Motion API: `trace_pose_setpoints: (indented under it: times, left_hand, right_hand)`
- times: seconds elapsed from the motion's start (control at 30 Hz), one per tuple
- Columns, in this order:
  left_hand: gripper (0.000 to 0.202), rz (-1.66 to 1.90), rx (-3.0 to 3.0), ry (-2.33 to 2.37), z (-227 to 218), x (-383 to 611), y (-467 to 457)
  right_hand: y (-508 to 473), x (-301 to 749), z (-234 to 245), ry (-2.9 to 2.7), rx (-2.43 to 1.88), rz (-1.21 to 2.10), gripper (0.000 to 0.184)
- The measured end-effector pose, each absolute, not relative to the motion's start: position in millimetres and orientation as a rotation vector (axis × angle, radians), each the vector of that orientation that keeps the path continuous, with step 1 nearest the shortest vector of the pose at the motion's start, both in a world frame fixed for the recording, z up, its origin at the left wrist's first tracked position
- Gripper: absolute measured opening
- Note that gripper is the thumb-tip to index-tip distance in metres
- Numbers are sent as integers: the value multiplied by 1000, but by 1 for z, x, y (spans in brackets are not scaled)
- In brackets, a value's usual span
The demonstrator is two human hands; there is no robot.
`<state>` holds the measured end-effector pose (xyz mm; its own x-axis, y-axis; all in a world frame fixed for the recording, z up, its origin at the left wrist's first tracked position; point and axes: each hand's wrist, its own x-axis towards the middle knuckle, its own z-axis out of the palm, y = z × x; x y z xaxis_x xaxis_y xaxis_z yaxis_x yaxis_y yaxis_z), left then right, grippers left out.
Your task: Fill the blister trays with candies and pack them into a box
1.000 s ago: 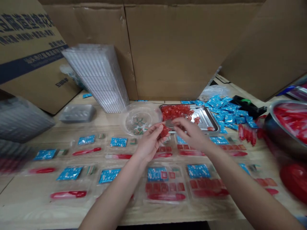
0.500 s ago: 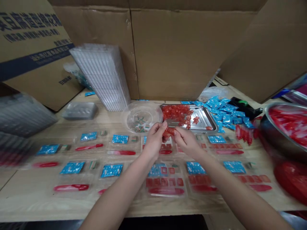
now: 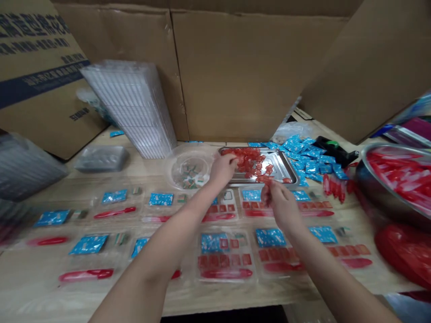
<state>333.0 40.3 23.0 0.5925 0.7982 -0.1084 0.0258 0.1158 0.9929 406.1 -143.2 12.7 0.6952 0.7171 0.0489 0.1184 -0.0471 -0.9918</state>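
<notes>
My left hand [image 3: 225, 169] reaches over the left side of the metal tray [image 3: 285, 165], its fingertips at a heap of small red translucent pieces [image 3: 249, 160]. Blur hides whether those fingers grip anything. In front of the tray, my right hand [image 3: 281, 202] has its fingers curled, with a red translucent piece [image 3: 265, 179] at its fingertips. Below it lies a clear plastic blister tray [image 3: 239, 196] with a blue packet [image 3: 252, 195], red pieces and a red stick-like item. Beside my left hand stands a round clear tub [image 3: 170, 172] holding small green-and-white packets [image 3: 191, 175].
Several similar clear trays lie in two rows on the wooden table [image 3: 30, 287]. Stacked clear trays [image 3: 134, 107] stand behind. Blue packets [image 3: 301, 152] are heaped at right, near a metal bowl [image 3: 362, 168] of red items. Cardboard [image 3: 252, 76] walls the back.
My hands were together in front of the tray with red pieces between them. They have parted: my left moved forward to the heap, my right moved right. The view has shifted slightly.
</notes>
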Motion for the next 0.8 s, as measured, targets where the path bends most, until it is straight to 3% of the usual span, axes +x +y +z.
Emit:
trace_pose_setpoints:
  times: [0.27,0.5,0.8]
  left_hand:
    - [25,506,1418,596,11,351,10]
    - [25,500,1361,593,6,333,-9]
    - [22,695,1604,584,22,318,-7]
  right_hand:
    - [-111,425,0,-724,-1758,536,34]
    - [-107,418,6,-795,-1851,529,31]
    - [-120,397,22,-946,-1912,195,26]
